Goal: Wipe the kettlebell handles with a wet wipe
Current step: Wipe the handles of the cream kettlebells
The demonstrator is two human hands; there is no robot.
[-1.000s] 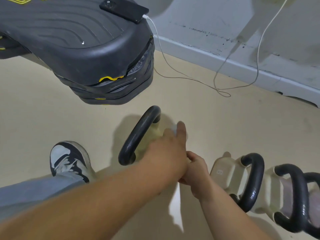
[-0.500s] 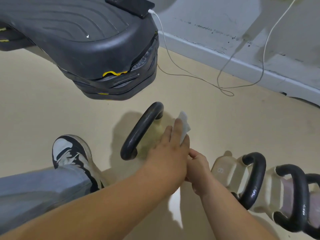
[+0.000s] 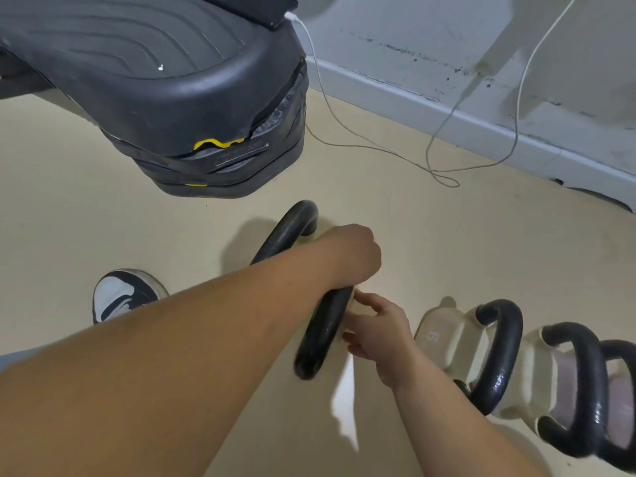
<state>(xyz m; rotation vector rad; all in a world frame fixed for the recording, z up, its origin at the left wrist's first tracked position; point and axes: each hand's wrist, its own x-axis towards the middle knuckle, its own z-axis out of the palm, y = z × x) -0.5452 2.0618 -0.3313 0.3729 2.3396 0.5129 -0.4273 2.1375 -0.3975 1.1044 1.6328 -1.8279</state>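
Observation:
A kettlebell lies on the floor. Its black handle [image 3: 290, 228] shows above my left forearm and again below it [image 3: 320, 339]. My left hand [image 3: 351, 253] is clenched in a fist just right of the handle's upper end; the wet wipe is hidden inside it. With fingers apart, my right hand [image 3: 378, 325] touches the lower stretch of the handle and the cream body beside it. To the right, a cream kettlebell [image 3: 444, 339] with a black handle [image 3: 502, 356] lies in a row with two more black handles [image 3: 585, 390].
A black stepper platform [image 3: 155, 80] with yellow trim overhangs the upper left, a phone [image 3: 247, 5] on top with a white cable [image 3: 378, 146] trailing over the beige floor to the wall. My shoe [image 3: 120, 297] is at the left. A grey baseboard [image 3: 481, 125] runs behind.
My left hand held the white wipe up with fingers straight; it has closed into a fist over it. The handle now shows below my forearm, and my right hand has spread onto it.

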